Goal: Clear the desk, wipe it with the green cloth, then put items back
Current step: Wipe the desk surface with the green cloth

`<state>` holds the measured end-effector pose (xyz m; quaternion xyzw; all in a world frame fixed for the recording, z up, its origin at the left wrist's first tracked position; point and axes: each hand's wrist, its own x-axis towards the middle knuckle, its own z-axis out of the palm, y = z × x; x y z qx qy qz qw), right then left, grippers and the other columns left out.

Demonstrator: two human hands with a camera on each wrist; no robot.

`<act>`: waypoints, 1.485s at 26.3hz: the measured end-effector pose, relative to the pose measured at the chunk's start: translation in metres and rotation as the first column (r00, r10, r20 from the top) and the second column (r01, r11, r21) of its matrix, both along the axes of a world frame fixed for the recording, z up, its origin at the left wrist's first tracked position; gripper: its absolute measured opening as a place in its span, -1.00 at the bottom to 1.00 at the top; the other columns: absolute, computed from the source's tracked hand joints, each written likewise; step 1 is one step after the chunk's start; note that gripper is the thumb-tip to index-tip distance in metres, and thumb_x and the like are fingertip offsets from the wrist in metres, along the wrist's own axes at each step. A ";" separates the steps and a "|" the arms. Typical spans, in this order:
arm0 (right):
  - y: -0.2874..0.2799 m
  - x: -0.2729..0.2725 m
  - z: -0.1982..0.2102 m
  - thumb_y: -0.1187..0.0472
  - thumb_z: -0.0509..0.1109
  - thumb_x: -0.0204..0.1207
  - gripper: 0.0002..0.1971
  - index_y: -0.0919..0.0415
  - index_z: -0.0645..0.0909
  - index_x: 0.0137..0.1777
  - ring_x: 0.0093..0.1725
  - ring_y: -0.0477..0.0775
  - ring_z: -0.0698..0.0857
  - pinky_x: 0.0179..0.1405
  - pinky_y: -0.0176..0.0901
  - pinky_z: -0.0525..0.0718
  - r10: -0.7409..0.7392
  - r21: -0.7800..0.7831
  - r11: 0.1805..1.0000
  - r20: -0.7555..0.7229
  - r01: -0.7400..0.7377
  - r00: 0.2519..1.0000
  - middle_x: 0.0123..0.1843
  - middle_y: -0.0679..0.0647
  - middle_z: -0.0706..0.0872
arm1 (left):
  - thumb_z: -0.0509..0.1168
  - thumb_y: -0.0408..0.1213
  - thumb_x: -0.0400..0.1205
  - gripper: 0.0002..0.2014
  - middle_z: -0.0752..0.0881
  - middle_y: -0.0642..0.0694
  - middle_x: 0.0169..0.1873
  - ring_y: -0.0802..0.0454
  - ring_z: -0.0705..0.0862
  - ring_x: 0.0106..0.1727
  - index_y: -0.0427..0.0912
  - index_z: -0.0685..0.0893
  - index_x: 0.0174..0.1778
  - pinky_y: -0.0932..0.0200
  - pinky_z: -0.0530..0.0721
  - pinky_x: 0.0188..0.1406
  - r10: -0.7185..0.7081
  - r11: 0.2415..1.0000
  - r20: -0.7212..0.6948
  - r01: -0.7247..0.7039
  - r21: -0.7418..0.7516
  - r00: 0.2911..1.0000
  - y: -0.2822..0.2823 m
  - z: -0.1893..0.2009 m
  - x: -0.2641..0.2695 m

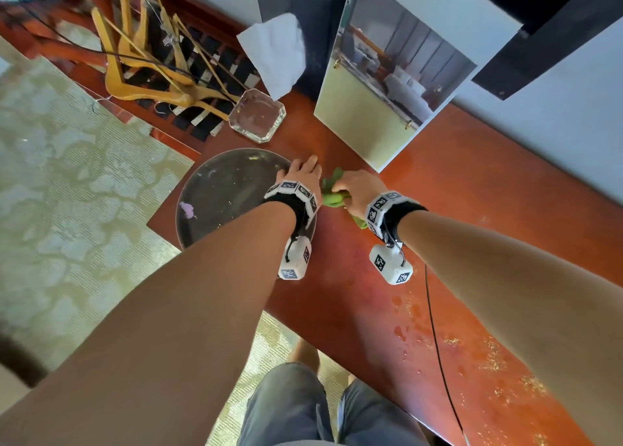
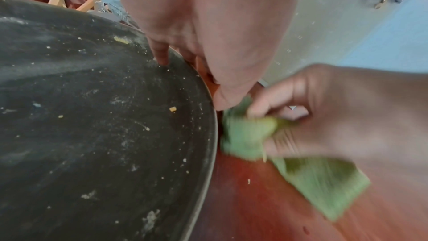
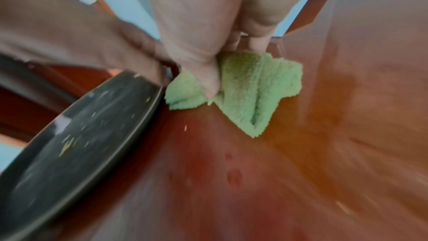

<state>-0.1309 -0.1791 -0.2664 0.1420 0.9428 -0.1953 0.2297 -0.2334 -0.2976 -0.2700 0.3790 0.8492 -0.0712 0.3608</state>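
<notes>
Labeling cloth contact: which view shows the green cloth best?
Right wrist: the green cloth is sharp, bunched under the right hand on the desk. Left wrist shows it motion-blurred; head view shows only scraps beside the hand.

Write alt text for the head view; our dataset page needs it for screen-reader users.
The right hand grips a green cloth on a reddish wooden desk, while the left hand holds the rim of a round dark tray beside it. A glass ashtray and crumbs are also on the desk.
</notes>
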 end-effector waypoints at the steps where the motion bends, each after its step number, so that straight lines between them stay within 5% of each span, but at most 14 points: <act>1: -0.005 0.010 0.001 0.37 0.40 0.55 -0.63 -0.04 0.71 0.26 0.18 0.01 0.66 0.20 -0.12 0.65 0.038 -0.039 0.999 0.012 -0.038 0.999 0.15 -0.10 0.70 | 0.17 -0.13 0.69 -0.31 -0.13 0.10 0.72 -0.13 -0.08 0.71 -0.08 0.03 0.72 -0.28 0.09 0.64 0.007 1.000 0.001 -0.007 0.000 1.000 0.000 0.000 0.000; 8: 0.000 0.060 0.006 0.27 0.46 0.55 -0.66 -0.06 0.73 0.28 0.32 -0.05 0.62 0.41 -0.19 0.47 0.198 -0.167 0.971 0.171 -0.169 0.965 0.28 -0.17 0.70 | 0.20 -0.05 0.65 -0.25 -0.12 -0.04 0.72 -0.14 -0.03 0.70 -0.21 0.03 0.71 -0.22 0.12 0.63 -0.006 1.000 -0.085 0.008 0.021 0.996 -0.001 -0.007 0.021; 12: 0.025 0.044 0.025 0.19 0.56 0.48 -0.65 -0.01 0.73 0.27 0.26 -0.06 0.68 0.31 -0.26 0.50 -0.178 -0.292 0.927 0.208 0.235 0.962 0.30 -0.13 0.69 | 0.28 -0.02 0.63 -0.17 -0.14 -0.07 0.72 -0.15 -0.04 0.70 -0.22 0.00 0.71 -0.24 0.15 0.62 -0.037 0.999 -0.097 0.037 -0.002 0.995 -0.001 -0.007 0.021; 14: 0.036 0.036 0.029 0.20 0.50 0.54 -0.68 -0.01 0.71 0.29 0.31 -0.02 0.63 0.29 -0.26 0.48 -0.270 -0.260 0.918 0.141 0.299 0.953 0.34 -0.09 0.64 | 0.28 -0.02 0.63 -0.16 -0.15 -0.07 0.72 -0.16 -0.04 0.70 -0.22 -0.02 0.71 -0.25 0.16 0.62 -0.054 0.999 -0.099 0.053 -0.013 0.994 -0.001 -0.007 0.021; 17: 0.040 0.026 0.024 0.29 0.35 0.60 -0.65 0.03 0.70 0.34 0.40 0.10 0.55 0.37 -0.15 0.48 -0.220 -0.100 0.970 0.036 0.222 0.975 0.37 0.03 0.60 | 0.27 -0.03 0.64 -0.15 -0.17 -0.05 0.71 -0.13 -0.06 0.70 -0.21 -0.05 0.71 -0.24 0.16 0.62 -0.057 0.998 -0.096 0.054 -0.033 0.994 0.000 -0.006 0.021; 21: 0.024 0.019 0.021 0.27 0.31 0.61 -0.60 -0.11 0.67 0.36 0.31 0.11 0.63 0.27 -0.07 0.65 -0.145 0.050 0.989 0.090 0.141 0.985 0.36 -0.06 0.66 | 0.30 -0.01 0.62 -0.13 -0.18 -0.04 0.71 -0.13 -0.07 0.70 -0.20 -0.06 0.72 -0.24 0.17 0.62 -0.042 0.999 -0.080 0.039 -0.033 0.996 0.000 -0.008 0.019; 28: -0.019 0.057 0.003 0.33 0.42 0.53 -0.59 -0.19 0.74 0.24 0.29 -0.03 0.65 0.34 -0.07 0.62 0.131 -0.100 0.988 0.156 -0.116 0.979 0.27 -0.21 0.71 | 0.36 0.06 0.58 -0.09 -0.11 -0.11 0.72 -0.19 -0.01 0.70 -0.20 -0.01 0.71 -0.18 0.14 0.64 -0.048 0.999 -0.094 0.046 -0.027 0.994 0.005 -0.006 0.019; 31: -0.015 0.073 0.007 0.32 0.40 0.49 -0.59 -0.18 0.76 0.20 0.19 -0.01 0.71 0.26 -0.08 0.67 0.229 -0.148 0.969 0.265 -0.195 0.937 0.23 -0.18 0.75 | 0.33 0.02 0.59 -0.23 0.10 -0.15 0.68 -0.22 0.17 0.65 -0.15 0.17 0.66 -0.20 0.20 0.60 -0.054 0.999 -0.112 0.052 -0.015 0.992 0.012 0.006 0.021; 35: 0.008 0.073 0.027 0.23 0.55 0.44 -0.62 -0.03 0.75 0.26 0.21 -0.02 0.70 0.36 -0.19 0.55 -0.049 -0.237 0.966 0.232 0.106 0.971 0.27 -0.07 0.75 | 0.35 -0.01 0.54 -0.35 0.43 -0.15 0.48 -0.20 0.42 0.49 -0.10 0.39 0.55 -0.17 0.39 0.46 -0.053 0.997 -0.121 0.060 0.056 0.991 0.027 0.024 0.027; 39: 0.067 0.095 0.048 0.16 0.60 0.42 -0.57 -0.04 0.71 0.31 0.13 -0.04 0.61 0.17 -0.22 0.48 -0.387 -0.224 0.872 0.230 0.435 0.893 0.26 -0.05 0.71 | 0.35 -0.04 0.55 -0.45 0.61 -0.07 0.37 -0.13 0.62 0.33 -0.06 0.51 0.48 -0.02 0.61 0.23 -0.132 0.977 0.025 0.126 0.171 0.991 0.058 0.038 0.053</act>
